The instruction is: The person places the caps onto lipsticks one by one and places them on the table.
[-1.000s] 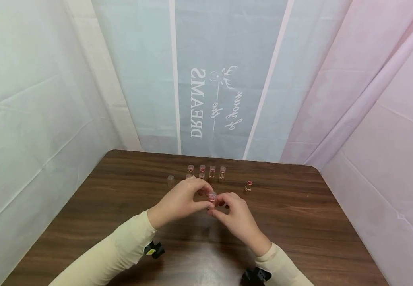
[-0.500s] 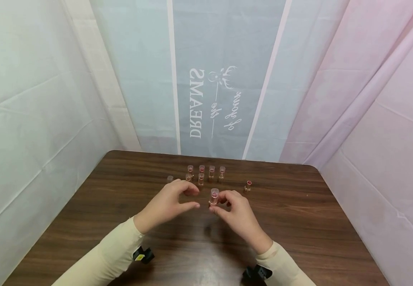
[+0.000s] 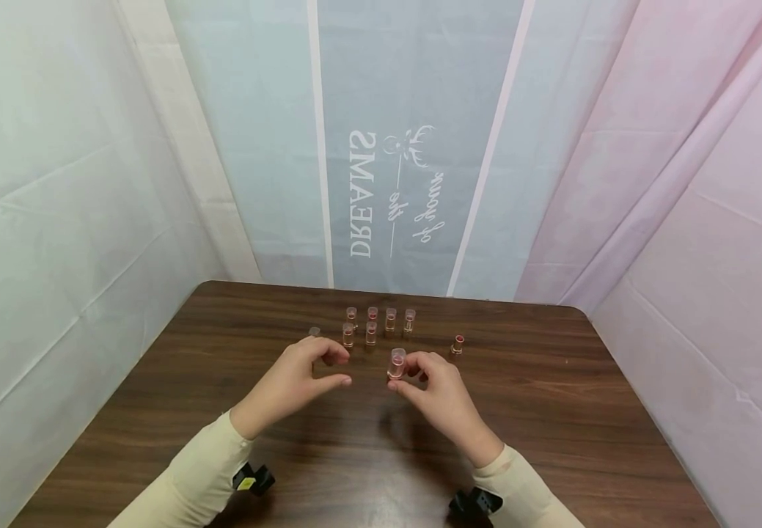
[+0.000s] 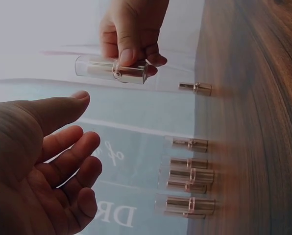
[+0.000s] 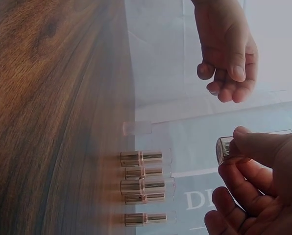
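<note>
Between thumb and fingers my right hand (image 3: 445, 396) pinches a lipstick (image 3: 397, 364) with a clear cap on it, upright above the table. In the left wrist view, the gold tube of this lipstick (image 4: 94, 69) shows through the cap. My left hand (image 3: 290, 386) is to its left, thumb and fingers apart, holding nothing. Capped lipsticks stand beyond the hands in two rows, among them a front one (image 3: 370, 335) and a back one (image 3: 410, 321). An uncapped red lipstick (image 3: 458, 345) stands alone to the right. Partly hidden behind my left hand is a loose clear cap (image 3: 314, 332).
The dark wood table (image 3: 552, 411) has rounded far corners. Pale cloth hangs close along its sides, and a blue-grey curtain (image 3: 275, 183) with white lettering hangs behind the far edge. Each forearm wears a black wrist camera, such as the left one (image 3: 253, 479).
My left hand has let go of the capped lipstick and drawn back to the left, uncovering the front row. My right hand keeps hold of the lipstick in nearly the same spot.
</note>
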Tool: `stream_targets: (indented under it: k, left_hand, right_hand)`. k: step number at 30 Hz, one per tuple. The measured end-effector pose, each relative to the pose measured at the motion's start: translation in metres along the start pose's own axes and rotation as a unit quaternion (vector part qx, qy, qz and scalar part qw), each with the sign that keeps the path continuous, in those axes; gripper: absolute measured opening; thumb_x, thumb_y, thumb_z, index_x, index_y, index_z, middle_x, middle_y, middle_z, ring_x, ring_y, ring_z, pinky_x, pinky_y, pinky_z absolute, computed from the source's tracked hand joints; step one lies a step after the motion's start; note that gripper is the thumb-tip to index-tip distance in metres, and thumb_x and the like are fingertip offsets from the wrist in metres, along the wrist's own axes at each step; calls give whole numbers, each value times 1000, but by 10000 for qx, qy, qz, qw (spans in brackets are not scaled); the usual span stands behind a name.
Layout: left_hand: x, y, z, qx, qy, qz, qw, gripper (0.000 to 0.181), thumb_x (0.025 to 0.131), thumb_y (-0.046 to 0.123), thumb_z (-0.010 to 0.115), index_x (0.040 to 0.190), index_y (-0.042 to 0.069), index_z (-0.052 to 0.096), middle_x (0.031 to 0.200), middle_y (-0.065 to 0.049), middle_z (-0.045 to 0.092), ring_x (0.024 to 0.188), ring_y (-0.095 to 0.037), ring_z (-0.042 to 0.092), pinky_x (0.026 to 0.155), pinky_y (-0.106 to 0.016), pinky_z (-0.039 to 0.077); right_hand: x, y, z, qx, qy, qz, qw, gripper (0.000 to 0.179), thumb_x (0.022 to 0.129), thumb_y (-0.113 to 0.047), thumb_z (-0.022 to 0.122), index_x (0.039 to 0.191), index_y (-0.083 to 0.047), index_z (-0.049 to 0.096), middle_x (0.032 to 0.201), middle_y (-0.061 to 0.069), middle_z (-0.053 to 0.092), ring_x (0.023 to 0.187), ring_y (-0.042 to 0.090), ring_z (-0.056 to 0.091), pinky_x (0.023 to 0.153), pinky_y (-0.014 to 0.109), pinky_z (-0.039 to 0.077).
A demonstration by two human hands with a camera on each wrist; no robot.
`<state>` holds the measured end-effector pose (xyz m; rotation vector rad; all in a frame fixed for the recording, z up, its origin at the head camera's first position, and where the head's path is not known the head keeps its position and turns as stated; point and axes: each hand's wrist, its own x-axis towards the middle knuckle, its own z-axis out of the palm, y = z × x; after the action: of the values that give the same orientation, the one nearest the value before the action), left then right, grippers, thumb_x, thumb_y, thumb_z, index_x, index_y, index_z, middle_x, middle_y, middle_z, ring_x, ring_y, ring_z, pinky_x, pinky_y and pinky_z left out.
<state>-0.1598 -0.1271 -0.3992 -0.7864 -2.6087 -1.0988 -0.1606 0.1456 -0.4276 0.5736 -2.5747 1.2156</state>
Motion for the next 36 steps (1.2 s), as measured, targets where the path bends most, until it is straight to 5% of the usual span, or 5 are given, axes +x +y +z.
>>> stream_targets:
  k: [15, 29, 36]
  left_hand:
    - [-6, -7, 0, -94, -59, -303, 9995, 29, 85, 26, 86, 109, 26, 71, 104, 7, 71, 97, -9, 62, 84, -33, 52]
    - [-5, -10, -3, -101, -172, -397, 9990, 27, 87, 32, 84, 110, 27, 71, 106, 5, 71, 97, -9, 61, 86, -33, 52]
    - [-7, -9, -5, -160, -178, -411, 9989, 26, 87, 33, 84, 109, 29, 70, 103, 16, 67, 99, -18, 64, 84, -32, 51]
  right_hand:
    - [6, 9, 1, 221, -91, 124, 9996, 21, 82, -25, 88, 92, -28, 70, 87, -15, 66, 81, 9, 63, 73, 27, 54]
    - [57, 41, 17, 356, -133, 700, 9968, 16, 87, -25, 84, 95, -23, 70, 88, -8, 70, 79, 16, 65, 69, 32, 54]
    - [74, 56, 33, 99, -29, 967, 9953, 16, 87, -23, 85, 94, -20, 70, 89, -7, 70, 82, 12, 65, 75, 36, 55]
